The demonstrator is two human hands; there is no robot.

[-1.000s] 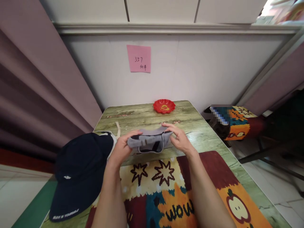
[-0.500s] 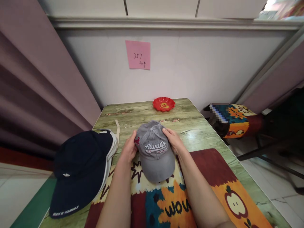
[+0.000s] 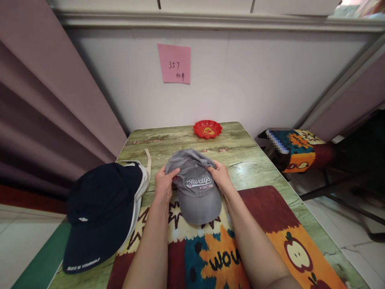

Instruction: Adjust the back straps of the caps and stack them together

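Note:
A grey baseball cap with white "Always" lettering is held between both hands, its brim toward me. My left hand grips the cap's left side, thumb on top of the crown. On the opposite side my right hand closes on the cap's edge, its thumb pressing the fabric. The crown looks pushed in and creased between the thumbs. Fingers under the cap are hidden. Beneath it lies a patterned mat with "WOW" lettering. Left of my left arm rests a navy cap, with a white cap partly showing under it.
A red scalloped dish stands at the back of the green marbled table. A pink note is stuck on the white wall behind. Curtains hang at the left. A bench with a patterned cover stands at the right.
My left thumb has moved from the cap's side onto its crown. The crown, smooth and rounded before, is now creased and spread wider at the back. The brim has shifted slightly away from me.

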